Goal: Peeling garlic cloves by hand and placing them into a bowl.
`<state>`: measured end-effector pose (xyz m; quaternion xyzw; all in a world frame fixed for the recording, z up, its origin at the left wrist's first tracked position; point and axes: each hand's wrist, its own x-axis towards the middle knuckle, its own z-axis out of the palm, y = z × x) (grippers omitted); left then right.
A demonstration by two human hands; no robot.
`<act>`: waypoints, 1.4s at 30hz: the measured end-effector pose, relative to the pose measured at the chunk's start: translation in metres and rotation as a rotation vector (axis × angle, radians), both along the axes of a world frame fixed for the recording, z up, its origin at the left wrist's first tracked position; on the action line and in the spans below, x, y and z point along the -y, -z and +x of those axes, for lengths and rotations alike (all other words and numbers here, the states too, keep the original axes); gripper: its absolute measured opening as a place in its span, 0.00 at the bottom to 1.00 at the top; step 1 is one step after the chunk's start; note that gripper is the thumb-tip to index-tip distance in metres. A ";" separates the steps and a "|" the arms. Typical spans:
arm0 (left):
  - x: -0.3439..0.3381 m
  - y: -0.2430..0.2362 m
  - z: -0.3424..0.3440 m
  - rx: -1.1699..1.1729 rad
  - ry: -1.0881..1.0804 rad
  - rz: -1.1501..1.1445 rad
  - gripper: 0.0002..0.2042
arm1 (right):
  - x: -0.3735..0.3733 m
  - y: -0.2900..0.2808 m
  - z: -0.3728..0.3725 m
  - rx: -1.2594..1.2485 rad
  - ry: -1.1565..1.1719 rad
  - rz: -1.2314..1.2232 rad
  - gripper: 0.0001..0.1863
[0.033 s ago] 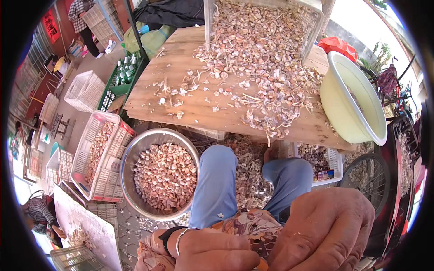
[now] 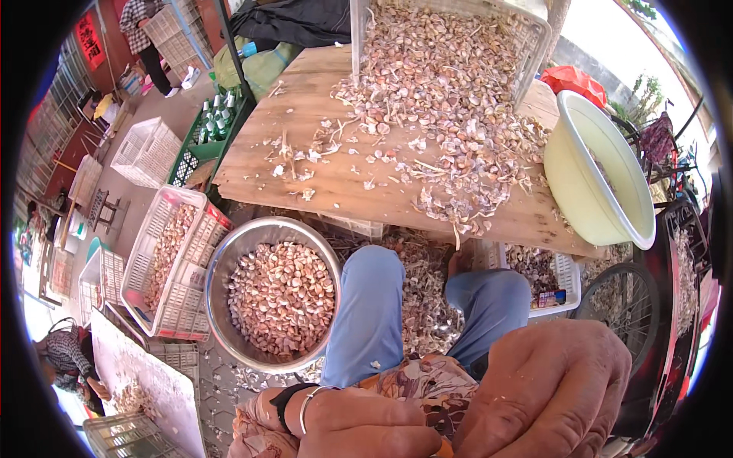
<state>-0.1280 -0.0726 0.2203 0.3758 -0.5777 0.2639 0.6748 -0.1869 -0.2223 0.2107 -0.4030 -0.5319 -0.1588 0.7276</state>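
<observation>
Beyond the left hand (image 2: 366,424): garlic cloves (image 2: 280,298), which lay in a steel bowl (image 2: 219,305). Just beside that hand: the right hand (image 2: 546,389). Both were curled; any grip could not be told.

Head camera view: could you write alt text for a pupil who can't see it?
Left hand and right hand close together at the bottom, anything held hidden. Garlic cloves lie heaped on a wooden table ahead; a metal bowl of more cloves sits left of two blue-trousered knees.
</observation>
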 end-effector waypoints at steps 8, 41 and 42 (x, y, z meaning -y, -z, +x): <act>-0.040 0.020 0.008 -0.128 -0.223 0.152 0.08 | -0.061 -0.026 0.027 -0.110 0.443 0.020 0.06; 0.221 0.155 0.281 -0.044 -0.452 1.302 0.05 | 0.189 0.187 0.165 -1.334 0.945 0.428 0.12; 0.218 0.151 0.272 -0.273 -0.284 1.228 0.06 | 0.185 0.184 0.163 -1.318 0.906 0.420 0.12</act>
